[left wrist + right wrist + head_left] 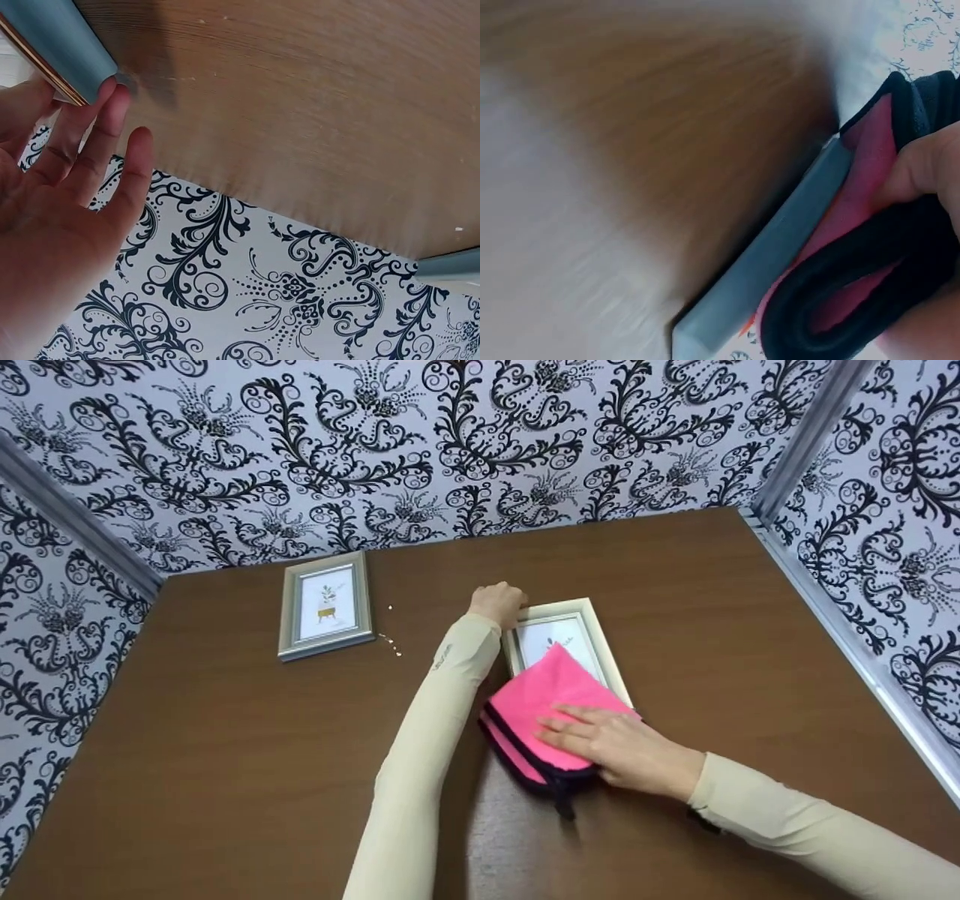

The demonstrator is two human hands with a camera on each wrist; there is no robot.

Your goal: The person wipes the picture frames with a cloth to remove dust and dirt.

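Note:
A cream-edged picture frame (604, 651) leans tilted over the brown table, its lower part covered by a folded pink cloth (551, 682) with black edging. My left hand (498, 603) grips the frame's top left corner; in the left wrist view its fingers (137, 161) curl round that corner. On the cloth, over the frame's lower right, lies my right hand (611, 742) with fingers spread across the pink side. In the right wrist view the thumb (922, 169) presses into the cloth's fold (855, 277), holding it against the frame's grey side (757, 262).
A second picture frame (364, 592) with a plant print lies at the back left of the table (262, 765). Small white bits (391, 643) are scattered beside it. Patterned panels (360, 450) stand at the back and both sides, with a metal rail (862, 660) on the right.

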